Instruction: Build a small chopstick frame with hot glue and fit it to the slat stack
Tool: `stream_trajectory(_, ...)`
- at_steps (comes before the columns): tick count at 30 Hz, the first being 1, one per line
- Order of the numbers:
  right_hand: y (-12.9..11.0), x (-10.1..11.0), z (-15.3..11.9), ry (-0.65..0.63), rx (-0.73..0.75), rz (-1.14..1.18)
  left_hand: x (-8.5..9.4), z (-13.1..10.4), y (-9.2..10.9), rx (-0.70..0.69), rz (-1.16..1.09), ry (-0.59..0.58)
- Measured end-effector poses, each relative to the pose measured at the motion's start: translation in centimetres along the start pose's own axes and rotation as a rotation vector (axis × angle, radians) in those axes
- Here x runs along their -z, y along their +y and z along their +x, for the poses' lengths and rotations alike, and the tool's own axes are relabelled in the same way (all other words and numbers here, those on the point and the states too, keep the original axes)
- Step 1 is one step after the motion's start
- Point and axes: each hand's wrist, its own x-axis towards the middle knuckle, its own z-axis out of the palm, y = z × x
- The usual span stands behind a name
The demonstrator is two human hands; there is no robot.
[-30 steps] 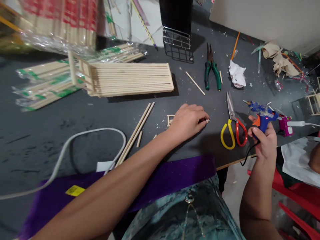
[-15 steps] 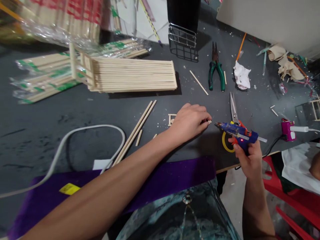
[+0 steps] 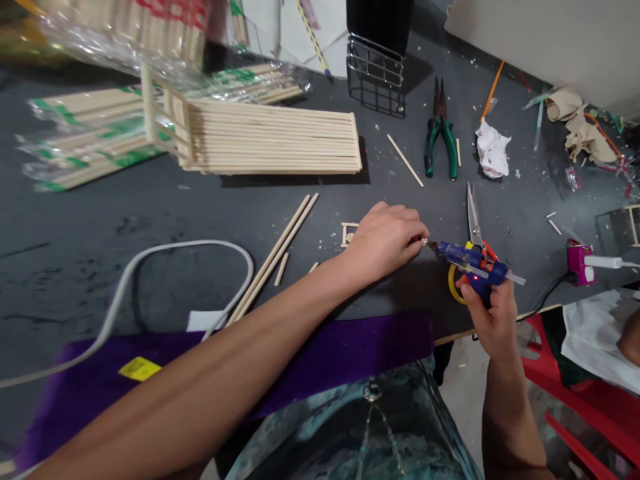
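Note:
My right hand [image 3: 493, 317] grips a blue hot glue gun [image 3: 467, 263], its nozzle pointing left at the fingertips of my left hand [image 3: 390, 237]. Those fingers are pinched around a tiny pale piece [image 3: 425, 242], mostly hidden, that looks like wood. Nozzle and piece meet or nearly meet; I cannot tell which. Partly under my left wrist lies a small frame of wooden sticks [image 3: 349, 233]. Scissors [image 3: 474, 217] and a yellow tape ring [image 3: 454, 285] lie beside and beneath the glue gun.
A larger stick-built structure [image 3: 275, 137] stands at the back left, near wrapped chopsticks [image 3: 90, 143]. Two long sticks [image 3: 273, 260] and a white cable [image 3: 150, 250] lie left of my forearm. Pliers [image 3: 440, 133], crumpled paper [image 3: 493, 150] and a pink plug adapter [image 3: 580, 262] are rightward. Another person's sleeve [image 3: 595, 333] shows at right.
The glue gun has moved left, bringing its nozzle up to the piece in my left fingers. My left hand keeps its pinch. The whole view has shifted slightly.

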Motion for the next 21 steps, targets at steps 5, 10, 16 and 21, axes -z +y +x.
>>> stream_trajectory(5, 0.1, -0.1, 0.1, -0.002, -0.023, 0.013, 0.1, 0.1, 0.2, 0.022, 0.017, -0.030)
stream_trajectory(10, 0.7, -0.3, 0.2, -0.011, -0.016, 0.037, 0.1, 0.1, 0.2, 0.015, 0.006, -0.015)
stream_trajectory(16, 1.3, -0.3, 0.3, 0.011, 0.013, 0.018, 0.0, 0.0, 0.0, 0.001, 0.002, 0.004)
stream_trajectory(21, 1.5, -0.4, 0.3, 0.014, 0.029, 0.004, 0.0, 0.0, 0.0, 0.001, 0.006, 0.003)
